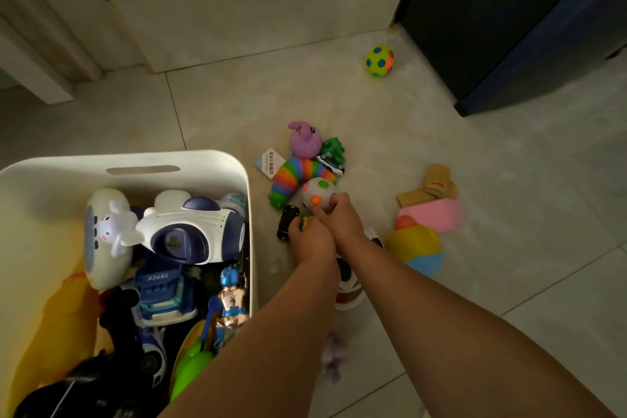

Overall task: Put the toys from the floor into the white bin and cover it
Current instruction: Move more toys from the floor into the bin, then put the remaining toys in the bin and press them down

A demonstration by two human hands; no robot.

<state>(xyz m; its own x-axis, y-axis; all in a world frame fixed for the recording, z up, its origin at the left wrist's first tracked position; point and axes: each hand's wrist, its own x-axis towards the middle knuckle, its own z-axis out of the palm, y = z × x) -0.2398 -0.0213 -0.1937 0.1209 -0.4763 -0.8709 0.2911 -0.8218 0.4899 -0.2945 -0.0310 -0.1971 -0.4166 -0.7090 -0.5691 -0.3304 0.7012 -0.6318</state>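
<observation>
Beside the white bin point(217, 163), the right hand point(342, 217) clasps the ball point(317, 193) while the left hand point(310, 237) closes on a small yellow-green toy point(305, 223), gathering two loads per trip.

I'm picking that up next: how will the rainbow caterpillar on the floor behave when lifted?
The rainbow caterpillar is built of many ribbed segments and already lies bent, so it will probably flop and swing from one end. It looks like light plastic. Gripping its middle seems safer, since a purple toy and white ball crowd it.

White bin point(217, 163) left of the hands point(325, 227): smooth matt plastic; floor point(509, 180): glossy pale tile; rainbow slug point(298, 173) beyond them: ribbed glossy plastic; spotted ball point(317, 192): smooth plastic.
</observation>
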